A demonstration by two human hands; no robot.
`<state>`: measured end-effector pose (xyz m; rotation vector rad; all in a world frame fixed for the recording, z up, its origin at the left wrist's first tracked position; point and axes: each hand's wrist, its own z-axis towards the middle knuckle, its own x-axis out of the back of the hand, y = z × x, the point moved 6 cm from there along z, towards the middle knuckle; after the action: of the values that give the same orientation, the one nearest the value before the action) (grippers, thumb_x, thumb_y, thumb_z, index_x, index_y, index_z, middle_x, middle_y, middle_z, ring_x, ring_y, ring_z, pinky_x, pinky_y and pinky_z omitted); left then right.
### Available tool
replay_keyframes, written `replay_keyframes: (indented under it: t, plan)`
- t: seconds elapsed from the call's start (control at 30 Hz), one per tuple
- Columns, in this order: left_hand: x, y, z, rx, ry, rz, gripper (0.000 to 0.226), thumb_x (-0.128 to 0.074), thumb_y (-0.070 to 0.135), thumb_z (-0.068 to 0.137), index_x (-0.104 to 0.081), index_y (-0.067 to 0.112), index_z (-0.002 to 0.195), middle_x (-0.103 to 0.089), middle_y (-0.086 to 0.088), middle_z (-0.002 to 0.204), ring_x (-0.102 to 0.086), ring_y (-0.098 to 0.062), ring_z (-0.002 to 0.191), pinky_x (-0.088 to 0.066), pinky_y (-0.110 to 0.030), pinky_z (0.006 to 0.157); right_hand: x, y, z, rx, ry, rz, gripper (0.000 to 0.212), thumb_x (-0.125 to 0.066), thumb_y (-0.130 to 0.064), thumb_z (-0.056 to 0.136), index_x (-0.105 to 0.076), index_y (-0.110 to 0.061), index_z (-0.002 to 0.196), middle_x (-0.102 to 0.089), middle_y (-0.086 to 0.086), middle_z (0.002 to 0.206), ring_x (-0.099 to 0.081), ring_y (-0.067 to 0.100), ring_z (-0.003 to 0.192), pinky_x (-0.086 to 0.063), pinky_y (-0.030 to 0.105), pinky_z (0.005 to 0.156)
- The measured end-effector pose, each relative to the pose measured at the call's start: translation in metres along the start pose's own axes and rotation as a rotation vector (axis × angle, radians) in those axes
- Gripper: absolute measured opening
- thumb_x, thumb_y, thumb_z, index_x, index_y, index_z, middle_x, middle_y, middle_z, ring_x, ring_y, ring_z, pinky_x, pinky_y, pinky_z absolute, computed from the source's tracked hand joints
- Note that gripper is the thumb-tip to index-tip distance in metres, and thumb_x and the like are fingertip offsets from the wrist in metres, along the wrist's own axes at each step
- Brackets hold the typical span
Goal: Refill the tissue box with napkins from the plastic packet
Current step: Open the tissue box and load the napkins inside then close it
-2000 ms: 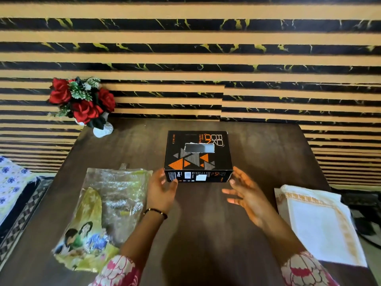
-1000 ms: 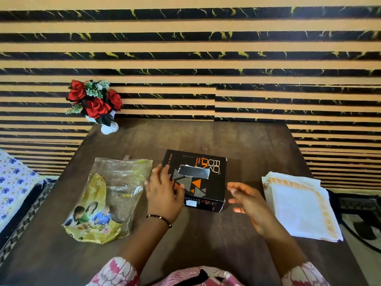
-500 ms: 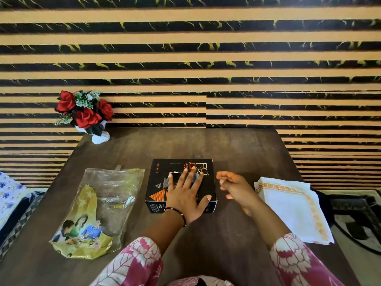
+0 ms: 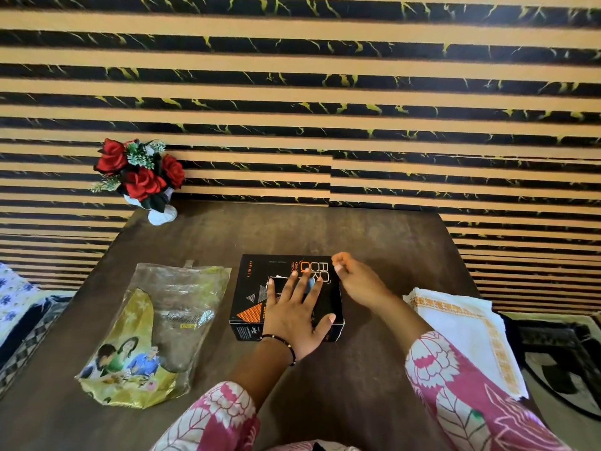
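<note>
A black tissue box (image 4: 253, 288) with orange and grey triangles lies flat in the middle of the brown table (image 4: 374, 242). My left hand (image 4: 292, 314) rests palm down on its top, fingers spread over the slot. My right hand (image 4: 354, 281) is at the box's far right corner, its fingertips curled against the top edge. The clear and yellow plastic packet (image 4: 156, 330) lies flat to the left of the box, looking empty. A stack of white napkins (image 4: 461, 330) with a gold border lies to the right, by my right forearm.
A white vase of red artificial roses (image 4: 143, 177) stands at the table's far left corner against the striped wall. A blue patterned cloth (image 4: 13, 297) lies beyond the left edge. The napkin stack overhangs the table's right edge.
The box was drawn closer to me. My left hand went from its side onto its top. My right hand rose from beside the box to its far right corner.
</note>
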<state>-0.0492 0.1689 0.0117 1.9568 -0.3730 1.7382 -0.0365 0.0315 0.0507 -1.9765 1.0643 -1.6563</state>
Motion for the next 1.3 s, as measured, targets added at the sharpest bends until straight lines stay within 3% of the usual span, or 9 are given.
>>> replay_keyframes:
  t: [0.23, 0.33, 0.43, 0.53, 0.7, 0.9, 1.13, 1.23, 1.3]
  plan:
    - [-0.001, 0.000, 0.000, -0.006, 0.003, -0.008, 0.070, -0.010, 0.067, 0.085, 0.002, 0.032, 0.144, 0.004, 0.003, 0.158, 0.011, -0.020, 0.144, 0.012, -0.054, 0.114, -0.006, 0.009, 0.007, -0.018, -0.049, 0.048, 0.043, -0.033, -0.027, 0.099, -0.032, -0.021, 0.141, -0.035, 0.004, 0.151, -0.032, 0.023, 0.138, -0.028, 0.039, 0.113]
    - [-0.001, -0.001, 0.000, -0.008, 0.016, -0.013, 0.070, -0.010, 0.067, 0.083, -0.001, 0.032, 0.144, 0.002, 0.004, 0.158, 0.009, -0.020, 0.145, 0.012, -0.053, 0.113, -0.005, 0.009, 0.012, -0.051, -0.058, 0.147, 0.042, -0.032, -0.025, 0.099, -0.033, -0.020, 0.141, -0.035, 0.004, 0.151, -0.033, 0.022, 0.137, -0.028, 0.036, 0.110]
    - [-0.001, -0.001, 0.001, 0.000, 0.008, -0.014, 0.070, -0.010, 0.067, 0.083, -0.001, 0.033, 0.144, 0.003, 0.004, 0.158, 0.010, -0.019, 0.145, 0.012, -0.054, 0.113, -0.002, 0.008, 0.016, -0.065, -0.047, 0.153, 0.038, -0.032, -0.023, 0.100, -0.039, -0.016, 0.136, -0.042, 0.006, 0.144, -0.040, 0.023, 0.130, -0.032, 0.030, 0.096]
    - [-0.001, 0.000, 0.001, 0.008, 0.007, -0.017, 0.069, -0.012, 0.066, 0.085, 0.000, 0.033, 0.144, 0.003, 0.004, 0.158, 0.009, -0.019, 0.145, 0.012, -0.054, 0.113, -0.001, 0.011, 0.018, -0.057, -0.046, 0.084, 0.033, -0.032, -0.023, 0.099, -0.042, -0.016, 0.130, -0.047, 0.008, 0.138, -0.045, 0.023, 0.123, -0.033, 0.028, 0.088]
    - [-0.001, 0.000, 0.000, 0.024, 0.007, -0.023, 0.068, -0.014, 0.065, 0.085, 0.002, 0.034, 0.144, 0.003, 0.004, 0.158, 0.010, -0.020, 0.145, 0.012, -0.054, 0.113, 0.004, 0.018, 0.019, 0.021, -0.019, -0.098, 0.029, -0.033, -0.022, 0.098, -0.042, -0.021, 0.126, -0.048, 0.005, 0.136, -0.035, 0.024, 0.129, -0.032, 0.036, 0.099]
    - [-0.002, 0.000, 0.002, 0.014, 0.001, -0.020, 0.070, -0.012, 0.066, 0.084, 0.000, 0.032, 0.144, 0.001, 0.004, 0.158, 0.009, -0.020, 0.145, 0.008, -0.055, 0.115, 0.013, 0.036, 0.021, -0.055, 0.058, -0.237, 0.031, -0.037, -0.023, 0.095, -0.041, -0.024, 0.126, -0.049, 0.004, 0.135, -0.032, 0.025, 0.127, -0.036, 0.041, 0.093]
    - [-0.005, -0.001, 0.000, -0.006, -0.018, 0.002, 0.070, -0.010, 0.067, 0.084, 0.004, 0.033, 0.144, 0.003, 0.004, 0.158, 0.012, -0.020, 0.144, 0.008, -0.055, 0.115, 0.008, 0.075, 0.003, -0.130, 0.047, -0.479, 0.069, -0.055, -0.024, 0.090, -0.016, -0.022, 0.146, -0.019, 0.002, 0.157, -0.018, 0.031, 0.141, -0.030, 0.047, 0.110]
    - [-0.004, -0.002, -0.005, -0.038, -0.014, 0.011, 0.073, -0.006, 0.069, 0.082, 0.004, 0.032, 0.144, 0.004, 0.004, 0.158, 0.012, -0.019, 0.144, 0.012, -0.053, 0.114, 0.001, 0.094, -0.005, -0.099, 0.088, -0.596, 0.073, -0.056, -0.015, 0.088, -0.014, -0.024, 0.147, -0.008, -0.004, 0.159, -0.010, 0.027, 0.144, -0.024, 0.043, 0.114]
    - [-0.001, -0.006, -0.008, -0.054, -0.014, 0.014, 0.078, 0.001, 0.072, 0.077, 0.003, 0.033, 0.144, 0.005, 0.005, 0.158, 0.011, -0.018, 0.144, 0.013, -0.052, 0.114, -0.005, 0.108, -0.009, -0.117, 0.031, -0.640, 0.071, -0.054, -0.014, 0.088, -0.016, -0.021, 0.147, -0.006, -0.006, 0.159, -0.004, 0.024, 0.145, -0.017, 0.042, 0.116]
